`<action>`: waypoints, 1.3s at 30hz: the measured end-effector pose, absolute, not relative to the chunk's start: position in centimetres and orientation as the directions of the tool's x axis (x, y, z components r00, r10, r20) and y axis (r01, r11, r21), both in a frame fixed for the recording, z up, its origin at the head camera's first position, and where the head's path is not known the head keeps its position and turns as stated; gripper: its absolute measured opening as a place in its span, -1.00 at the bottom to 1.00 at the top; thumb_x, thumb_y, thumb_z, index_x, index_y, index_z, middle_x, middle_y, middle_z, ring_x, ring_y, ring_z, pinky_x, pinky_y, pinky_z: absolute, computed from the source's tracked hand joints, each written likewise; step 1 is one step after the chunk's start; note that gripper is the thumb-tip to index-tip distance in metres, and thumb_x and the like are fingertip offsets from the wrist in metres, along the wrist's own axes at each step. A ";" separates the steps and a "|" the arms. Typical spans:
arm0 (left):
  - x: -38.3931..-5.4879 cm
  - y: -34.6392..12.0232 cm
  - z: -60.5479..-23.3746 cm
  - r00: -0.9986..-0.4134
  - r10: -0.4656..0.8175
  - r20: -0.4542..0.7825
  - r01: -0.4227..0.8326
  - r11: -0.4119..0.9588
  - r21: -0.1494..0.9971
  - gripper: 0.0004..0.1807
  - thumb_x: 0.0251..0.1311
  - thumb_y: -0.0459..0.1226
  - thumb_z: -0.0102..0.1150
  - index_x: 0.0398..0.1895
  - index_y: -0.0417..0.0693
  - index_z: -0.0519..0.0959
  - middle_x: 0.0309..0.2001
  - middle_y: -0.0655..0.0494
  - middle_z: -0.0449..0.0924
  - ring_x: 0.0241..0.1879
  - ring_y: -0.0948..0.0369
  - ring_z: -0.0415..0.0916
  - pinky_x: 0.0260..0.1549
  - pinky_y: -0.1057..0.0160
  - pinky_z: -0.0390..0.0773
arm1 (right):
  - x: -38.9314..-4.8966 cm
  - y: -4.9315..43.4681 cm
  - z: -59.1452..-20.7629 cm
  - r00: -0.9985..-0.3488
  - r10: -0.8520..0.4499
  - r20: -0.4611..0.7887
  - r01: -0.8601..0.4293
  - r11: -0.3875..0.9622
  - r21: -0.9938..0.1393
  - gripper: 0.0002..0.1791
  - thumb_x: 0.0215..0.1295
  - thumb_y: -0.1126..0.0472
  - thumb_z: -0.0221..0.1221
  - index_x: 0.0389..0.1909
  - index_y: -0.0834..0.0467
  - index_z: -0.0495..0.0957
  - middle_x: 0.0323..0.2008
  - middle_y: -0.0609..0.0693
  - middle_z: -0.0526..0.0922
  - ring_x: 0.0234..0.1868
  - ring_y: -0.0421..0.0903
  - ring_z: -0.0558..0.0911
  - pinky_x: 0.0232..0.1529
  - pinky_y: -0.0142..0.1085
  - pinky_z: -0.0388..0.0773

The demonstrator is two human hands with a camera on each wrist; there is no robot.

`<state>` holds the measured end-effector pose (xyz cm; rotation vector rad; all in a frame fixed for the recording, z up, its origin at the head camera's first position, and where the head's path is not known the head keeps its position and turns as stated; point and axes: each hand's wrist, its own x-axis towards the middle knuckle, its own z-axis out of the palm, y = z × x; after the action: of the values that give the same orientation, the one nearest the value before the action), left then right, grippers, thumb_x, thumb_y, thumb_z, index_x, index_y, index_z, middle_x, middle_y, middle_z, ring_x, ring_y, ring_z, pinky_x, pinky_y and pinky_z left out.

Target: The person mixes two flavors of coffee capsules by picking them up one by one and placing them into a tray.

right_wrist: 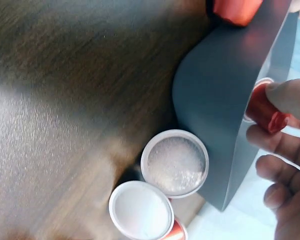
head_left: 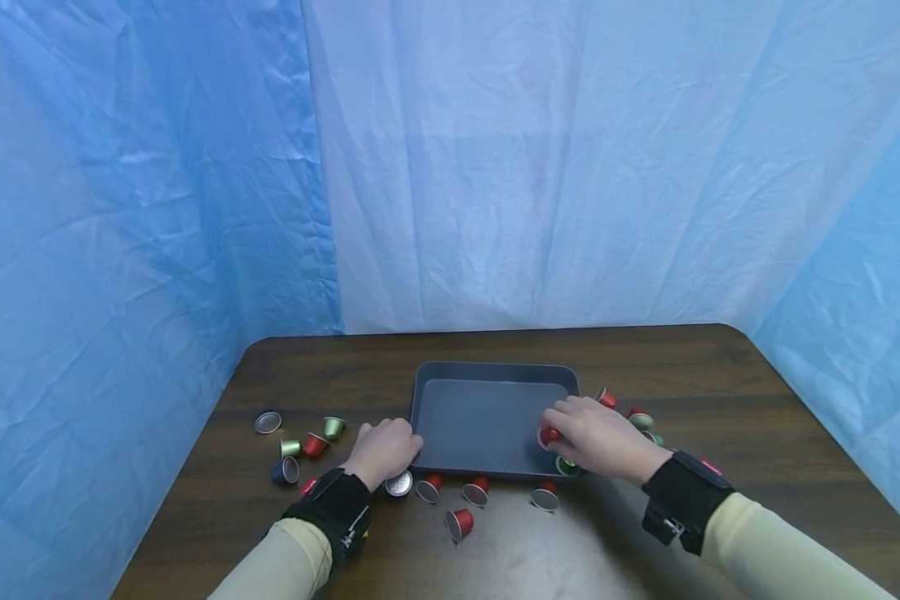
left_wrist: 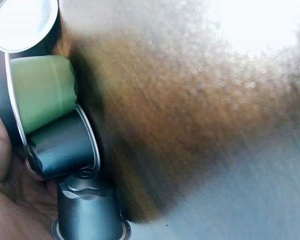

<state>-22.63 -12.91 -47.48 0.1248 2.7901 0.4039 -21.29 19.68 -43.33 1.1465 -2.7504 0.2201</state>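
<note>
Head view is showing the right hand [head_left: 592, 431] pinching a red capsule [head_left: 550, 436] with thumb and fingers, over the dark tray [head_left: 472, 417], between 3 and 4 o'clock from its middle. The left hand [head_left: 382, 452] is resting by the tray's edge, between 8 and 9 o'clock; in the left wrist view a green capsule [left_wrist: 44, 92] and two dark capsules [left_wrist: 70, 145] are appearing close against it, but I cannot tell whether it is grasping them. More red capsules [head_left: 461, 523] are lying on the surface [head_left: 607, 567] around 6 o'clock from the tray, while mixed capsules are lying near 3 and 9 o'clock. For setting down the held piece well, in my judgement, the fingers should be pressing only lightly on its sides, because the thin shell is probably denting easily. Lowering it until it is touching the tray bottom, then loosening, would be safer than dropping, since a round body may be rolling away. Concerning writing, no brand or label is giving readable words; the silver lid [head_left: 399, 483] at 7 o'clock and the black wristband [head_left: 682, 500] are bearing marks too small for reading.
</note>
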 end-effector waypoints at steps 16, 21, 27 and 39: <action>-22.6 -12.9 -47.5 -0.948 0.127 -0.293 0.035 0.953 0.301 -0.74 0.25 -0.07 0.01 -0.39 -0.05 0.55 -0.52 0.15 0.44 -0.43 0.16 0.39 -0.27 0.05 0.29 | -20.9 19.0 -44.1 -0.676 -0.727 0.123 -0.736 0.674 -0.063 -0.64 -0.08 0.05 0.42 -0.22 -0.03 0.57 -0.36 -0.21 0.56 -0.34 -0.25 0.40 -0.32 -0.37 0.41; -22.6 -12.9 -47.5 -0.949 0.126 -0.290 0.035 0.953 0.300 -0.73 0.26 -0.07 0.01 -0.37 -0.05 0.55 -0.51 0.15 0.45 -0.42 0.16 0.39 -0.27 0.04 0.29 | -20.8 19.0 -44.2 -0.637 -0.761 0.125 -0.770 0.635 -0.062 -0.67 -0.07 0.10 0.41 -0.24 -0.02 0.58 -0.35 -0.21 0.58 -0.35 -0.23 0.38 -0.31 -0.36 0.38; -22.6 -12.9 -47.5 -0.950 0.126 -0.287 0.038 0.955 0.293 -0.73 0.26 -0.07 -0.01 -0.38 -0.06 0.55 -0.51 0.14 0.44 -0.42 0.16 0.39 -0.27 0.04 0.29 | -20.9 19.0 -44.3 -0.620 -0.777 0.105 -0.785 0.615 -0.079 -0.67 -0.08 0.10 0.42 -0.23 -0.02 0.60 -0.33 -0.20 0.59 -0.33 -0.23 0.39 -0.30 -0.35 0.38; -22.5 -13.0 -47.6 -0.950 0.133 -0.283 0.047 0.955 0.293 -0.73 0.26 -0.06 0.00 -0.35 -0.05 0.55 -0.50 0.15 0.44 -0.41 0.16 0.39 -0.28 0.05 0.29 | -21.2 19.4 -44.0 -0.598 -0.801 0.029 -0.799 0.593 -0.097 -0.64 -0.01 0.12 0.37 -0.11 -0.08 0.60 -0.20 -0.27 0.62 -0.24 -0.23 0.39 -0.27 -0.30 0.24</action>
<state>-22.53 -13.00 -47.59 0.1322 2.8040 0.4094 -21.18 19.40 -43.99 1.4167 -2.8193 0.1578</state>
